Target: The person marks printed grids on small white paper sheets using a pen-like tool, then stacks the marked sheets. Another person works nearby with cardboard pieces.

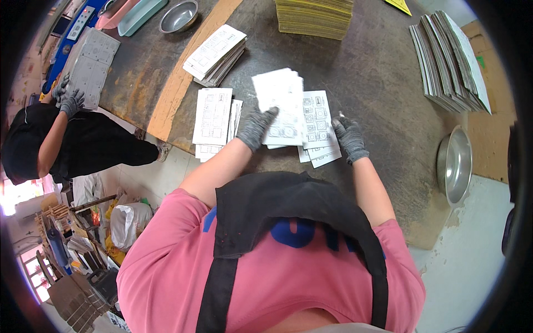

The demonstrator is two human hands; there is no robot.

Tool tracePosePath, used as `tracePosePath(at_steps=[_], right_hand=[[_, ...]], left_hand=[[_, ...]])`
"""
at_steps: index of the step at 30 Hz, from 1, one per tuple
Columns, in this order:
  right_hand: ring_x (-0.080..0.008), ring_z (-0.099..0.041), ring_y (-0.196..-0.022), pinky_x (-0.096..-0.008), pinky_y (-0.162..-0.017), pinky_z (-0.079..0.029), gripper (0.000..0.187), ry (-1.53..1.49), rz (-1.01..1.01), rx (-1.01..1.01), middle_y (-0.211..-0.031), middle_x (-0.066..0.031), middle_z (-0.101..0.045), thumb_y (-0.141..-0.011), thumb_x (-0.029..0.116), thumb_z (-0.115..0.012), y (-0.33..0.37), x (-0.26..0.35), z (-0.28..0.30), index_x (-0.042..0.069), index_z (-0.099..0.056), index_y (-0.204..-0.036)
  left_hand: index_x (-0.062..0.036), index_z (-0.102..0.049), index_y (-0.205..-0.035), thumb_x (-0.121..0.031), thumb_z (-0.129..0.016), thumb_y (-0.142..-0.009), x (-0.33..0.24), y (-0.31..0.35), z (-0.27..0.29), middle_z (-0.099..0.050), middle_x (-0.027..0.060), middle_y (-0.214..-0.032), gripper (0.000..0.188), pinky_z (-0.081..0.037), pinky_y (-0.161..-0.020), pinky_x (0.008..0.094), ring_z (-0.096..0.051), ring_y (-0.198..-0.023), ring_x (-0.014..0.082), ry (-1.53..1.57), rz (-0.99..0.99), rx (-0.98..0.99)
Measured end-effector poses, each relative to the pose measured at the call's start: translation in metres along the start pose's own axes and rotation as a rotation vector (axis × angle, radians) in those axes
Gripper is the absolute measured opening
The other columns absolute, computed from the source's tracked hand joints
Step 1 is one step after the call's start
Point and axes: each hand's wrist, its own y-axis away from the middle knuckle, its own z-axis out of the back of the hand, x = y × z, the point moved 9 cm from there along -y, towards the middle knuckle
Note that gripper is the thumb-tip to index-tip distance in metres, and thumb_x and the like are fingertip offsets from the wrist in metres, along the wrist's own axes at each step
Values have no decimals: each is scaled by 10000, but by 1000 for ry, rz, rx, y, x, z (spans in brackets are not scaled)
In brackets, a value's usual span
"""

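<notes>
We're likely sorting: left hand [257, 129] pinches sheets [282, 97] left of printed cards [317, 120], right hand [350, 137] (we can't tell its grip) right; next calls for squaring.

Yellow stack [315, 21] cut off; held sheets [284, 94] blurred

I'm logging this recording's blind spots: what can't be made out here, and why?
All in the head view:
- Fingers of the gloved left hand: partly hidden beneath the white sheets.
- Fine print on those sheets: blurred.
- Left side of the printed sheets near the gloved right hand: covered by the white sheets.
- Yellow stack: far end cut off by the upper edge.
</notes>
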Motion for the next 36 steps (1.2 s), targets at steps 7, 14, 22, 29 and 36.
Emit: tracePosePath(at_steps=[7,14,22,29,36], right_hand=[[-187,-581,-795,-308,-685,-475,449,-869,-249,265,-934,-116,-615,-784,296,-631,33,11,-35,6,-526,-1110],[-184,-588,-789,-301,-684,-475,383,-686,-345,261,-942,-114,-618,-778,205,-641,24,-33,-39,-8,-530,-1077],[-176,-587,-767,-302,-671,-470,390,-573,-305,191,-928,-105,-624,-756,183,-665,19,-41,-40,-5,-535,-1072],[-181,-592,-737,-306,-642,-480,390,-555,-336,151,-891,-104,-628,-752,183,-670,23,-43,-37,-9,-536,-1064],[-184,-584,-776,-311,-679,-478,404,-743,-289,204,-930,-99,-617,-745,158,-676,18,-48,-49,-2,-525,-1083]], left_hand=[[-24,-361,-1236,-184,-639,-772,43,19,-76,-516,129,-1113,565,-437,-824,317,-490,-1021,220,-199,-62,250],[-17,-333,-1281,-216,-585,-778,28,39,-65,-449,185,-1212,597,-352,-938,347,-433,-1118,285,-1283,-461,245],[-75,-396,-1264,-334,-558,-752,52,59,-77,-365,190,-1295,596,-347,-945,394,-406,-1145,328,-1604,-618,440],[-109,-408,-1263,-331,-545,-755,46,64,-80,-418,183,-1243,571,-382,-890,403,-467,-1081,305,-1665,-745,423],[-150,-412,-1265,-395,-528,-765,42,72,-90,-562,162,-937,569,-439,-724,393,-561,-812,270,-1759,-801,482]])
